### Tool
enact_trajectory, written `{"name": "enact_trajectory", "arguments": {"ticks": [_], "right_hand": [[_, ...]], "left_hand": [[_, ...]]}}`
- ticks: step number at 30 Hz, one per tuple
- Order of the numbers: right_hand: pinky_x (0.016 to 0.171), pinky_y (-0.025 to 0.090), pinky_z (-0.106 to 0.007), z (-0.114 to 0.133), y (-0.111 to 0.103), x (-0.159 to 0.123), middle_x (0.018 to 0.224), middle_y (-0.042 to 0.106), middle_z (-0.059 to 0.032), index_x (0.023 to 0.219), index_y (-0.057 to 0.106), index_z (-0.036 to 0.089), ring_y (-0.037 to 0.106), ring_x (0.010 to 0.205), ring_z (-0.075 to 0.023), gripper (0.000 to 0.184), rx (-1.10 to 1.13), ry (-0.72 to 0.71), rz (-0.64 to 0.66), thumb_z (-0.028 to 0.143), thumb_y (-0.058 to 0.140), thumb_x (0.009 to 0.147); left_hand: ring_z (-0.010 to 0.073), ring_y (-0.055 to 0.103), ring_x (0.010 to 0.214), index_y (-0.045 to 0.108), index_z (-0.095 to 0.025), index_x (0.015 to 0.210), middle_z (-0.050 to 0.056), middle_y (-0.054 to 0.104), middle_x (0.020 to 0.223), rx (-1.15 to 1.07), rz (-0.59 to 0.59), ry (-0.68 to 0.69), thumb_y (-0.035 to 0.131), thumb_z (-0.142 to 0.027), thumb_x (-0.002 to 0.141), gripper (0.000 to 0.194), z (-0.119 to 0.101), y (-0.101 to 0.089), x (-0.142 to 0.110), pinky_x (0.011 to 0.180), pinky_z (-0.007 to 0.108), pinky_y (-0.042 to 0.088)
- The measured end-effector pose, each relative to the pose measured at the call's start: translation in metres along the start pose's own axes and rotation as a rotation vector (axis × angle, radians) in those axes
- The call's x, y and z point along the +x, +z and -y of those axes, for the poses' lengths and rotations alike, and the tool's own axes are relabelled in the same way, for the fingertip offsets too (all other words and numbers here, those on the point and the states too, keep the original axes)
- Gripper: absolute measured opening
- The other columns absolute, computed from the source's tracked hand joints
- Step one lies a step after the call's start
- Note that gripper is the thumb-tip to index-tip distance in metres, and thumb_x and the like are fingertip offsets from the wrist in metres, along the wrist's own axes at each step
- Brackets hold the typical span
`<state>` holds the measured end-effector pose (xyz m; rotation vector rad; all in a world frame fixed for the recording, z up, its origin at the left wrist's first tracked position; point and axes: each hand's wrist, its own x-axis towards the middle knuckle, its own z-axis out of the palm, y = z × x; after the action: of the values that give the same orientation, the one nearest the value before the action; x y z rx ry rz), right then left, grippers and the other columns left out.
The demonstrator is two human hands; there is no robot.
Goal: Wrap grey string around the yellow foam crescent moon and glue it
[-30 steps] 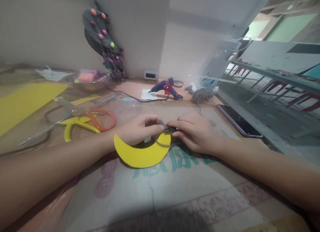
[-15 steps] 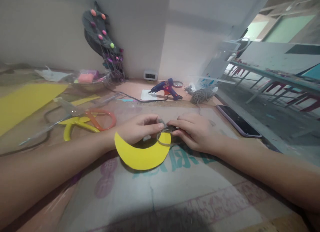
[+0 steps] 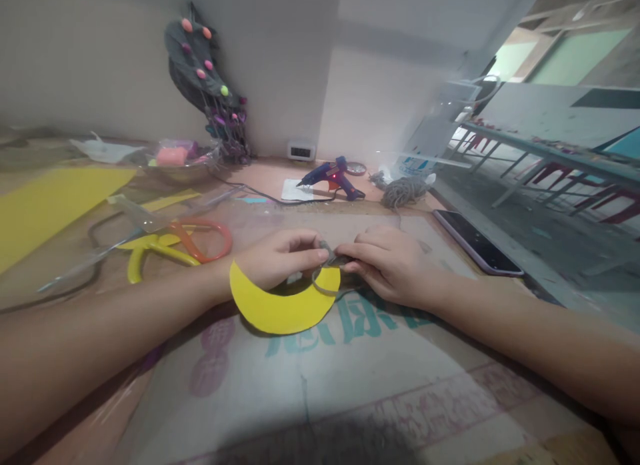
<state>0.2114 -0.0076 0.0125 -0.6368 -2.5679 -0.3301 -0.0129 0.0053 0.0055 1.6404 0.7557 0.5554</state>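
Note:
A yellow paper crescent moon [image 3: 280, 314] hangs just below my left hand [image 3: 277, 258], its curved belly toward me. My left thumb and fingers pinch the crescent's right tip, where grey yarn [image 3: 324, 291] is wound round it and a loop droops over the yellow face. Opposite, the fingertips of my right hand [image 3: 393, 265] are closed on the grey yarn close to that tip. Just what lies between the fingertips is partly hidden. From a grey yarn ball [image 3: 404, 193] a strand runs down toward my right hand.
Behind my hands, a lit blue glue gun [image 3: 330, 177] rests by a white pad. Scissors [image 3: 203, 241] with orange and yellow handles lie left, near yellow sheet [image 3: 55, 198]. A phone [image 3: 477, 243] is at right. A grey decorated crescent [image 3: 195, 65] leans on the wall.
The yellow crescent's lower edge has swung slightly up. Both hands keep their pinch at almost the same spot, with only small finger shifts.

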Motion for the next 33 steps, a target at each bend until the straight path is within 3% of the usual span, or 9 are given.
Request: {"name": "enact_trajectory", "arguments": {"ticks": [3,7,10,16,21,28,31,33], "right_hand": [[0.061,0.036,-0.029,-0.001,0.001,-0.001,0.075,0.064,-0.0055,0.103,0.064,0.014,0.056,0.067,-0.0162,0.026,0.038,0.045,0.001,0.028,0.043,0.097],[0.07,0.045,-0.031,-0.003,0.002,-0.004,0.092,0.068,-0.0082,0.108,0.06,0.016,0.061,0.08,-0.0182,0.029,0.217,0.26,-0.078,0.033,0.039,0.097],[0.064,0.046,-0.028,-0.003,0.003,-0.003,0.087,0.068,-0.006,0.103,0.06,0.016,0.06,0.072,-0.0156,0.026,0.353,0.422,-0.142,0.037,0.051,0.091],[0.053,0.04,-0.022,0.005,0.004,0.009,0.067,0.062,0.0009,0.084,0.066,0.016,0.053,0.057,-0.0101,0.017,0.699,0.661,0.081,0.032,0.059,0.083],[0.051,0.037,-0.02,0.01,0.004,0.012,0.063,0.059,0.0018,0.077,0.066,0.015,0.048,0.056,-0.0088,0.014,0.709,0.681,0.135,0.027,0.058,0.081],[0.055,0.04,-0.02,0.015,0.004,0.01,0.069,0.062,0.0,0.083,0.065,0.015,0.052,0.062,-0.0101,0.019,0.681,0.573,0.158,0.028,0.052,0.087],[0.053,0.038,-0.02,0.014,0.004,0.01,0.066,0.058,0.0014,0.082,0.063,0.015,0.049,0.058,-0.0091,0.02,0.715,0.596,0.156,0.03,0.051,0.088],[0.05,0.037,-0.019,0.013,0.004,0.01,0.063,0.055,0.0026,0.081,0.062,0.015,0.046,0.056,-0.0084,0.022,0.754,0.637,0.151,0.032,0.051,0.089]], "left_hand": [[0.0062,0.041,0.051,0.052,-0.015,0.078,-0.005,0.048,0.061,0.021,-0.003,-0.004,0.054,-0.038,0.087,0.025,-0.001,0.0,0.0,0.046,0.018,0.031],[0.0061,0.041,0.051,0.05,-0.016,0.074,-0.005,0.047,0.061,0.034,-0.017,-0.002,0.052,-0.037,0.088,0.025,-0.002,0.001,0.0,0.044,0.017,0.029],[0.0064,0.042,0.051,0.052,-0.016,0.077,-0.004,0.049,0.061,0.029,-0.023,0.007,0.052,-0.037,0.088,0.024,-0.001,0.001,0.0,0.045,0.017,0.031],[0.0088,0.047,0.057,0.055,-0.015,0.081,-0.002,0.052,0.065,0.114,-0.05,0.047,0.052,-0.039,0.088,0.025,0.001,0.001,0.001,0.051,0.019,0.036],[0.0091,0.047,0.058,0.058,-0.016,0.081,-0.002,0.054,0.067,0.23,-0.055,0.091,0.051,-0.043,0.088,0.029,0.003,0.002,0.001,0.051,0.019,0.037],[0.0118,0.052,0.064,0.063,-0.017,0.085,-0.001,0.059,0.07,0.455,-0.087,0.131,0.06,-0.048,0.081,0.032,-0.003,0.005,-0.002,0.055,0.02,0.038],[0.0121,0.052,0.064,0.063,-0.016,0.082,-0.001,0.058,0.068,0.494,-0.112,0.128,0.053,-0.043,0.086,0.029,-0.005,0.006,-0.003,0.056,0.021,0.038],[0.0117,0.051,0.063,0.06,-0.016,0.076,0.0,0.057,0.067,0.398,-0.129,0.106,0.043,-0.04,0.091,0.033,-0.005,0.005,-0.003,0.056,0.022,0.039]]}}
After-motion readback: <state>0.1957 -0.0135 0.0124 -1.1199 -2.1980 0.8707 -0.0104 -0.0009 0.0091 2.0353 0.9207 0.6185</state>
